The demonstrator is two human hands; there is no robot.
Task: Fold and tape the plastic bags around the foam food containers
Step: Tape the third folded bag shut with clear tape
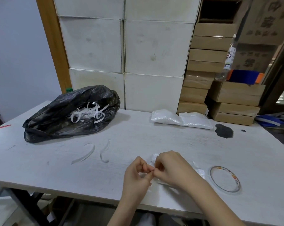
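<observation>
- Left hand (138, 173) and right hand (169, 167) fingertips meet, both pinching clear plastic bag (198, 172)
- Bag lies under the hands on tabletop (105, 173), near edge
- Tape roll (225, 179) at 3 o'clock of right hand
- Black bag (69, 115) at 10 o'clock

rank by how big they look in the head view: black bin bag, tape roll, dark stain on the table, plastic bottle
1. black bin bag
2. tape roll, though nearer the camera
3. plastic bottle, farther off, so unsure against the roll
4. dark stain

Bin bag (69, 115) far left on table (40, 168); tape roll (225, 179) right of hands; wrapped packs (180, 119) behind.
</observation>
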